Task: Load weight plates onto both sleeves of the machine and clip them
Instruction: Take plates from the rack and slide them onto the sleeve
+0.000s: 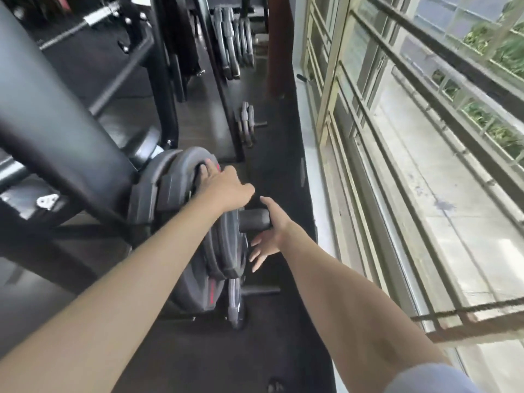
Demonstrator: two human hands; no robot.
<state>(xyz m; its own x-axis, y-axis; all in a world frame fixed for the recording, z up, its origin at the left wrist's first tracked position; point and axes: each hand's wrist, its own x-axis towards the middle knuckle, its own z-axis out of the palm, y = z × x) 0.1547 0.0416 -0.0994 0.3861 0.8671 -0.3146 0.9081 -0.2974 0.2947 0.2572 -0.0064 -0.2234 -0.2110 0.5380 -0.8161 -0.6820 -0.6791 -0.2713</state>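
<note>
left hand point(224, 185) grips the outer plate point(226, 245); right hand point(270, 234) fingers spread wide by the sleeve point(255, 219); push it flush before clipping.

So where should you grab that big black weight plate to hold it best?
Grab the outer weight plate by the hand slot near its top rim, coming from above. The left hand already curls its fingers into that slot. The plate stands upright on the sleeve, so the rim's openings are probably the surest hold.
</note>
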